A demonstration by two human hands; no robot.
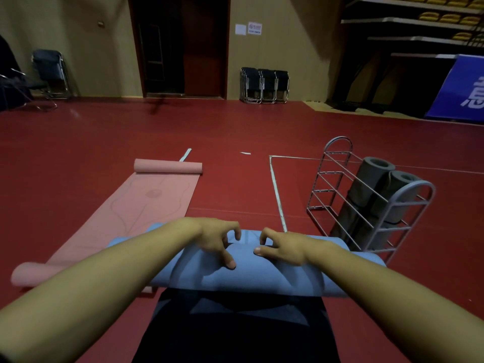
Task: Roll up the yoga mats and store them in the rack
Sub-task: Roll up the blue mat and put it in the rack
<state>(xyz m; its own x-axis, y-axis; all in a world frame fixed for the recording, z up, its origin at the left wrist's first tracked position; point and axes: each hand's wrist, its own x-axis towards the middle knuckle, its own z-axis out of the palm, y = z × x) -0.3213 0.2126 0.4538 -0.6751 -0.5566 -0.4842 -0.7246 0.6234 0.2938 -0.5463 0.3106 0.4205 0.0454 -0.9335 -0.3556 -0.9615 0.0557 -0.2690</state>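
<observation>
A blue yoga mat (251, 276) lies rolled into a thick roll across the red floor right in front of me. My left hand (217, 238) and my right hand (281, 247) rest side by side on top of the roll, fingers bent with their tips on the mat. A pink yoga mat (136, 208) lies flat to the left, both of its ends curled up. To the right stands a grey wire rack (366, 200) with two dark grey rolled mats (377, 179) leaning in it.
White tape lines (277, 195) cross the red floor between the mats and the rack. Folded chairs (264, 85) lean on the back wall beside a dark door. More chairs (49, 72) stand far left. A blue banner (461, 87) and shelving fill the far right.
</observation>
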